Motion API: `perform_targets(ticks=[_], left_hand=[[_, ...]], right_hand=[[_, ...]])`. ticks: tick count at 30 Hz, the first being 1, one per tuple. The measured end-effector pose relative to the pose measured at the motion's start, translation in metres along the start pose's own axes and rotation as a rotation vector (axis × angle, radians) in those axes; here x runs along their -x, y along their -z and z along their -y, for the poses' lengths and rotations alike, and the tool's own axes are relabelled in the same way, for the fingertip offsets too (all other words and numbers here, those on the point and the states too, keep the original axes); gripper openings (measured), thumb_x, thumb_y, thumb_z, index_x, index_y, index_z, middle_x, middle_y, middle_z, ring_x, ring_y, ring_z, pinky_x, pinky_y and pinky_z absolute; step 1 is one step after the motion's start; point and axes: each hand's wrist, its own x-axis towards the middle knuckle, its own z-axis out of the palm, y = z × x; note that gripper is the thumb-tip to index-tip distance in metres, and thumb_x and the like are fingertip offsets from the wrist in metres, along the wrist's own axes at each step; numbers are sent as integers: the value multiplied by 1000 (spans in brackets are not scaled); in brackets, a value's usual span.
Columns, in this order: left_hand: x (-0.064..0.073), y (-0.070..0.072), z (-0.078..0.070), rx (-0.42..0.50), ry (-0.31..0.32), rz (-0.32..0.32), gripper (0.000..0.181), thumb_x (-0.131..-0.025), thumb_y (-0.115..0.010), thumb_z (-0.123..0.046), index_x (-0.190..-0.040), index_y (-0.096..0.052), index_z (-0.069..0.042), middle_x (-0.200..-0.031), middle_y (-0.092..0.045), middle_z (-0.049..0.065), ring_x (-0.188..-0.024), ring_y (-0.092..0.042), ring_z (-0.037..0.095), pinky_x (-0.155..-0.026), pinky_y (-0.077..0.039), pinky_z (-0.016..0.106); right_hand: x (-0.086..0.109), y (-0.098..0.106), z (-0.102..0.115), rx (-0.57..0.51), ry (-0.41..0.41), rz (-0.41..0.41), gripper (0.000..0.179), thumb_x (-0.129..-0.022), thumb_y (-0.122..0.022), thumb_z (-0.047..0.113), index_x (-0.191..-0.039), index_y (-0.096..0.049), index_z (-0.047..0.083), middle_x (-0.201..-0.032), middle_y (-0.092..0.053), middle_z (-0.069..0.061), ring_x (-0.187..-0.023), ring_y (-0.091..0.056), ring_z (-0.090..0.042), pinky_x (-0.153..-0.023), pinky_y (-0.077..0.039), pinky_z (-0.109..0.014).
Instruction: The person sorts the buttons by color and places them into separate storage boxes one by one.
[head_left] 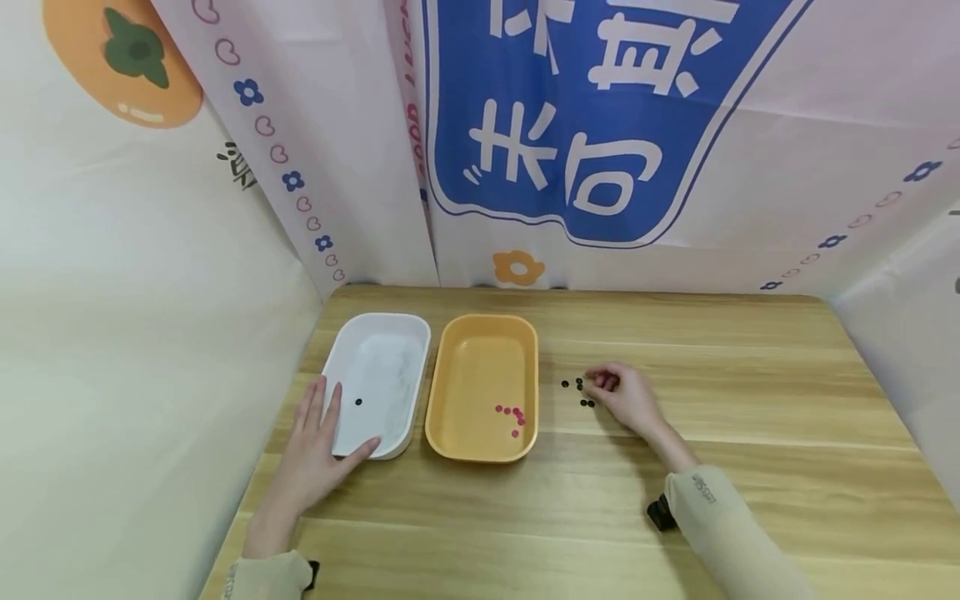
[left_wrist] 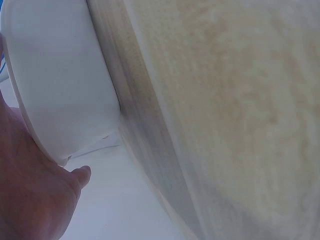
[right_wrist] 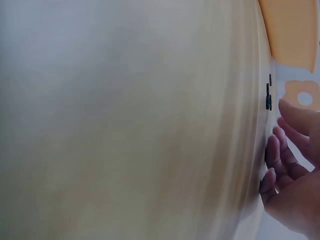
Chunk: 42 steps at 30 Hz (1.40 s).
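My left hand [head_left: 313, 454] rests on the left and front rim of a white tray [head_left: 408, 400], its fingers spread; the left wrist view shows the hand [left_wrist: 35, 180] against the tray's rim. Inside that tray lies one small black button-like disc [head_left: 358, 402]. Several black discs [head_left: 583, 402] lie on the table, right of a yellow tray [head_left: 461, 375]. Beside them is my right hand [head_left: 626, 400], thumb and forefinger close to the discs. In the right wrist view its fingertips look slightly apart, nothing visible between them, and the other fingers [right_wrist: 272, 150] are bent.
Several small pink discs [head_left: 507, 411] lie in the front right part of the yellow tray. The two trays stand side by side on a wood-grain table [head_left: 675, 333]. Printed cloth [head_left: 645, 267] hangs behind the table's back edge, and pale walls stand at both sides.
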Motion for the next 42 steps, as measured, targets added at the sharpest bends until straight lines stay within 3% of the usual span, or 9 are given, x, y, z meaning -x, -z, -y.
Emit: perform_targets(ticks=[6, 10, 16, 23, 30, 35, 42], left_hand=[[3, -1, -3, 16, 26, 28, 115, -99, -71, -62, -175, -13, 0, -184, 2, 27, -173, 2, 48, -135, -15, 74], [-4, 2, -4, 33, 28, 9, 114, -98, -73, -60, -175, -14, 2, -184, 0, 30, -171, -1, 51, -134, -17, 75], [-15, 6, 0, 28, 27, 4, 115, -99, -72, -61, -175, -13, 2, -184, 3, 28, -171, -1, 52, -135, -15, 76], [-11, 8, -1, 21, 45, 66, 116, -100, -69, -64, -175, -10, 1, -184, 7, 27, -171, 2, 52, -136, -11, 75], [-5, 7, -2, 22, 52, 97, 116, -100, -68, -65, -175, -10, 1, -184, 7, 28, -172, 5, 50, -136, -10, 73], [-3, 7, -2, 37, 51, 98, 116, -100, -69, -64, -175, -10, 1, -184, 8, 27, -172, 6, 49, -137, -8, 73], [-4, 7, -2, 28, 46, 84, 116, -99, -69, -64, -175, -11, 1, -184, 5, 28, -172, 7, 48, -137, -9, 73]], right_hand=[[-10, -3, -1, -41, -39, -5, 18, -96, -85, 10, -112, -83, 2, -95, -77, -13, -75, -59, -10, -67, -48, -20], [-20, 0, 1, -83, -36, -24, 15, -96, -85, 9, -110, -84, 3, -101, -78, -18, -75, -58, -11, -66, -47, -20], [-32, 0, 4, -107, -43, 10, 18, -98, -82, 9, -115, -83, 2, -115, -74, -22, -86, -62, -15, -72, -50, -18], [-24, -7, -1, -61, -61, 7, 14, -95, -86, 13, -107, -85, 5, -117, -74, -16, -92, -64, -16, -78, -51, -18], [-7, -9, -6, -53, -30, 4, 14, -92, -90, 16, -105, -86, 11, -117, -76, -13, -92, -63, -16, -79, -49, -21], [-5, -11, -8, -43, -14, -4, 12, -91, -91, 14, -102, -86, 13, -115, -77, -12, -90, -61, -15, -78, -47, -21], [-3, -13, -7, -47, -54, -35, 13, -94, -87, 13, -105, -83, 9, -106, -74, -11, -83, -55, -13, -75, -44, -22]])
